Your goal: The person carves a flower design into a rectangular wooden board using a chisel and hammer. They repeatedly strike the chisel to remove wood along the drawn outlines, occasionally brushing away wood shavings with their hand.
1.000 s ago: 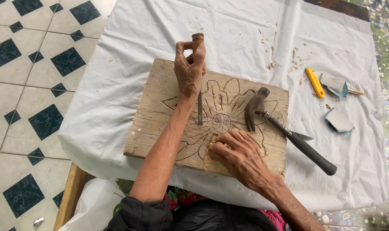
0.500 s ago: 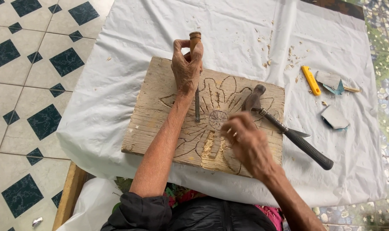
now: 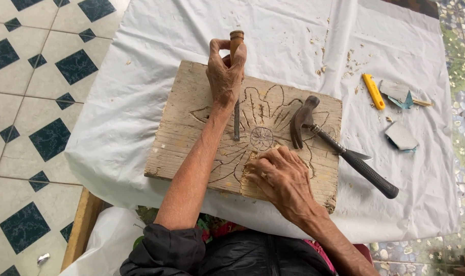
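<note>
Left hand (image 3: 225, 76) grips one chisel (image 3: 236, 82) — right hand (image 3: 281, 176) flat on one board (image 3: 191, 138) — one hammer (image 3: 339, 148).

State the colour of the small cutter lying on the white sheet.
Yellow: the cutter shows clearly in the head view.

No packages, labels, signs or screens in view — none on the table, none on the tiled floor.
</note>
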